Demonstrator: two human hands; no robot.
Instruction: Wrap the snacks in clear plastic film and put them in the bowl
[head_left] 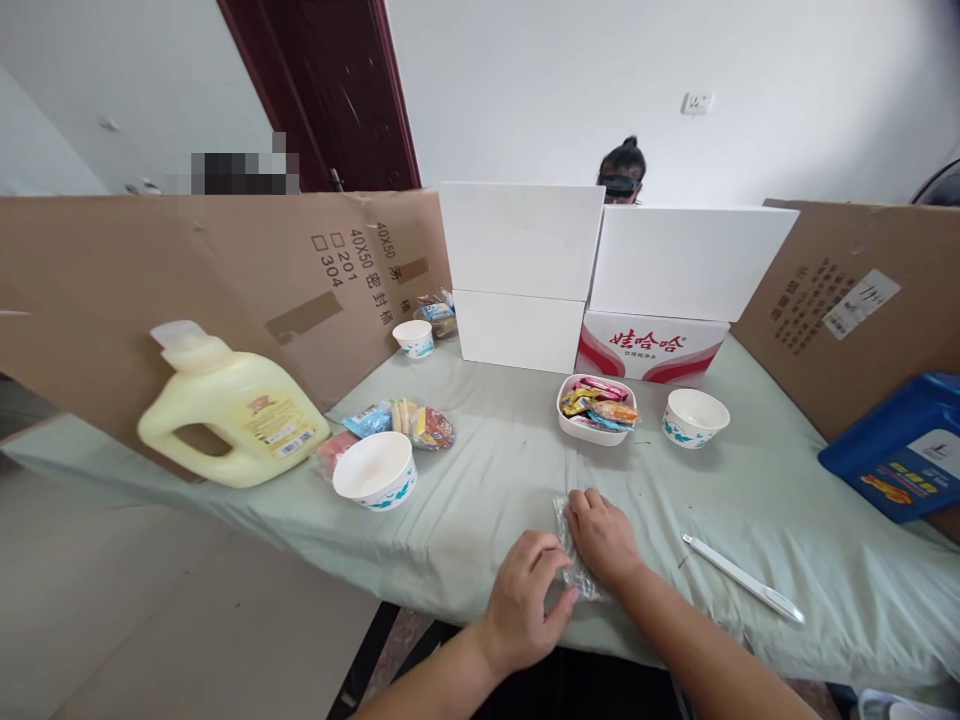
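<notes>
Lower centre of frame: left hand [525, 598] pinches the clear packet [576, 560] edge, right hand [602, 537] flat on it, probably pressing; white knife [742, 578] to the right.

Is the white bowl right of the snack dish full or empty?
Empty: the bowl shows a bare white inside down to its bottom, while the snack dish beside it holds coloured wrappers.

We stretch both bare forearms in from below, our left hand [525, 600] curled with thumb pinched against the fingertips, our right hand [604, 541] just beyond it, palm down, fingers bent, the two nearly touching.
</notes>
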